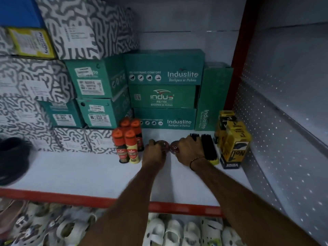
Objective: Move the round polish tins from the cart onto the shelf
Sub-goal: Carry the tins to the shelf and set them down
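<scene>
Both my arms reach onto the white shelf (85, 173). My left hand (154, 153) is closed over a dark red round polish tin (164, 145), which rests low on the shelf board. My right hand (190, 150) grips a second dark red round tin (174, 147) right beside the first; the two tins nearly touch. My fingers hide most of each tin. The cart is out of view.
Liquid polish bottles with orange caps (126, 141) stand just left of my left hand. A black shoe brush (208, 148) and yellow boxes (234, 139) sit to the right. Green shoe boxes (165, 89) line the back. White clogs (170, 231) fill the level below the red shelf edge (88, 197).
</scene>
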Demonstrator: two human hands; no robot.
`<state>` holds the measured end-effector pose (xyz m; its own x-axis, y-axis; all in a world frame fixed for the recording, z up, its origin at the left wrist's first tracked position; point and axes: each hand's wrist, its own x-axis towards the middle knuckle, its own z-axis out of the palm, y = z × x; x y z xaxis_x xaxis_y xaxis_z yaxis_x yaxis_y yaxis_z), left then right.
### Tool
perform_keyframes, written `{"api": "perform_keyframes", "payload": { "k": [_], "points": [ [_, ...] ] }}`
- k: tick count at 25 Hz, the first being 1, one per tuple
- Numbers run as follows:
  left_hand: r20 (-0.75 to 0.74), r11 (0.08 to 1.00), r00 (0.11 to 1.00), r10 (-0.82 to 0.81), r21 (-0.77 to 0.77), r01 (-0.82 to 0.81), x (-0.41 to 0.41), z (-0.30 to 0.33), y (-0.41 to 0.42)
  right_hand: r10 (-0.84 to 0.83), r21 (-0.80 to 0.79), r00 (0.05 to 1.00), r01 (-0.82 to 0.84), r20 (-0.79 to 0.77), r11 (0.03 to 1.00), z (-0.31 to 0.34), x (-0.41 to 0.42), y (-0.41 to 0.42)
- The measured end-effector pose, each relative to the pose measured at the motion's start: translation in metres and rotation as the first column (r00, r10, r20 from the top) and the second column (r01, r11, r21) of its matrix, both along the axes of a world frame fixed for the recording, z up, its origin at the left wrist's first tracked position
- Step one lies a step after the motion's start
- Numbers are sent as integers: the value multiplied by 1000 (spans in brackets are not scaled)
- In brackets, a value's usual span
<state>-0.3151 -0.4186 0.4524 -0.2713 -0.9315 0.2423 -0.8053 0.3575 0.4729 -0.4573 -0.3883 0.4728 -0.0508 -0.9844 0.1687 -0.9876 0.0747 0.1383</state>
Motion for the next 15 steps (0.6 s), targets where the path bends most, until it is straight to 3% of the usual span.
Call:
{"api": "perform_keyframes", "payload": {
  "k": [9, 12, 15],
  "points": [
    [52, 999, 998, 46, 6, -46, -16, -4, -25, 35, -89, 998, -30, 57, 996, -4, -18, -29],
    [23, 998, 998, 62, -25, -61, -11, 2, -7, 38, -241, 979, 11, 201, 971, -1, -11, -10],
    [-23, 996, 1000, 21, -86, -23, 7, 9, 30, 68, -396, 903, 118, 425, 911, 6, 16, 26]
  ]
}}
